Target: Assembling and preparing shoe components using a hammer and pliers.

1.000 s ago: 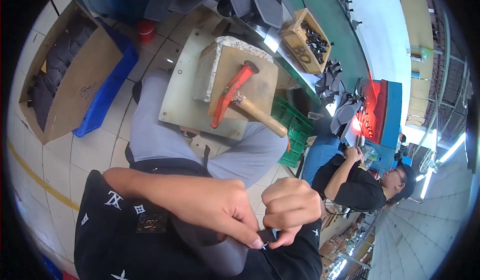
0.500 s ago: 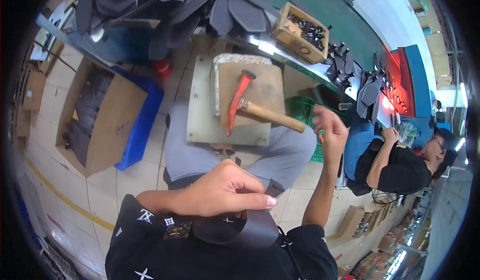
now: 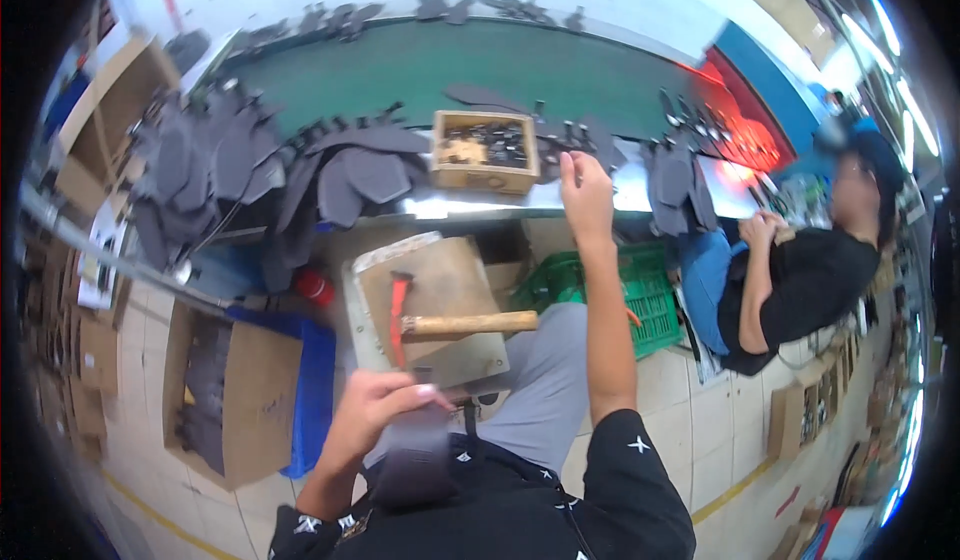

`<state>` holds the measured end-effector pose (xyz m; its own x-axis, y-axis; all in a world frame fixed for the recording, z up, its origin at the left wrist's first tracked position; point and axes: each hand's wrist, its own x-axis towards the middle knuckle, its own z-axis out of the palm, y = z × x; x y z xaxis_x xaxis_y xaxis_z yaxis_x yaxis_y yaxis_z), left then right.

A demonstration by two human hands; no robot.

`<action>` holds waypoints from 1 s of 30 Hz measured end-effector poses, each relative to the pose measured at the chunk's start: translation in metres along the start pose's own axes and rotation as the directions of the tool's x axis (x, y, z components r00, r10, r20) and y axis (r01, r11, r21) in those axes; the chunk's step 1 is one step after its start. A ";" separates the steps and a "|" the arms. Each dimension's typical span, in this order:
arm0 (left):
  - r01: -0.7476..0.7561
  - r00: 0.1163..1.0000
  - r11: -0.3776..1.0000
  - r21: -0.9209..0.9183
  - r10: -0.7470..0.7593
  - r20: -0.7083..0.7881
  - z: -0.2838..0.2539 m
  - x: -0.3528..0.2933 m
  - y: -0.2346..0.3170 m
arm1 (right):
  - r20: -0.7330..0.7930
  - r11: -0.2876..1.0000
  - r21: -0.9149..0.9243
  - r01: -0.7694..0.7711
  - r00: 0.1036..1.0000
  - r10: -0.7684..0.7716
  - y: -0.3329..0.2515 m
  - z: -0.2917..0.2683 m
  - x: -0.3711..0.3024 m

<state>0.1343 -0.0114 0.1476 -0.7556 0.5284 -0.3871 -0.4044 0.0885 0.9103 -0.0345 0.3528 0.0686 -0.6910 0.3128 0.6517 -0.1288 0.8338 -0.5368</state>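
My left hand (image 3: 372, 418) is closed on a dark grey flexible panel (image 3: 418, 460), pinching its upper end between thumb and fingers; the panel hangs in front of my shirt and is blurred. My right hand (image 3: 588, 198) is raised over the bench edge, just right of a wooden box (image 3: 487, 178) of small black parts. Its fingers are loosely bent and apart, and I see nothing in them. A hammer (image 3: 465, 323) with a red head and wooden handle rests on a tan board (image 3: 450, 275) over my lap, near neither hand's grip.
Grey panels with black ends (image 3: 365, 185) are heaped along the green bench (image 3: 420, 70). Below stand a green crate (image 3: 650, 300), a red container (image 3: 314, 287) and a carton (image 3: 265, 400) beside a blue bin (image 3: 318, 390). A person (image 3: 800, 280) sits at the right.
My view has tilted up towards the bench. My right hand has moved up and forward, from beside the hammer handle to beside the wooden box. My left hand still holds the grey panel.
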 end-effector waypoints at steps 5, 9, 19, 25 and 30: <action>0.014 0.984 0.996 -0.083 -0.028 -0.176 -0.009 0.006 -0.014 | -0.172 0.932 -0.308 -0.192 0.974 0.144 0.103 -0.060 -0.088; 0.048 0.998 0.992 -0.113 -0.053 -0.042 0.004 0.035 -0.017 | 0.320 0.824 -0.470 -0.315 0.810 0.492 0.234 -0.095 -0.226; -0.016 0.990 0.991 0.135 -0.003 0.139 0.052 0.049 -0.005 | 0.305 0.910 -0.361 -0.205 0.896 0.323 0.273 -0.095 -0.249; -0.106 0.957 0.993 0.058 0.085 0.277 0.059 0.068 -0.026 | 0.556 -0.365 0.830 -0.422 0.673 0.488 0.103 -0.136 -0.183; -0.022 0.919 0.996 0.089 -0.014 0.395 0.076 0.062 -0.011 | 0.751 -0.115 0.655 -0.746 0.660 -0.001 -0.022 -0.173 -0.176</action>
<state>0.1316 0.0845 0.1247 -0.4850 0.8175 -0.3108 -0.3401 0.1511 0.9282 0.2135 0.3581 0.0585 -0.9903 -0.1360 0.0280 0.0643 -0.6277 -0.7758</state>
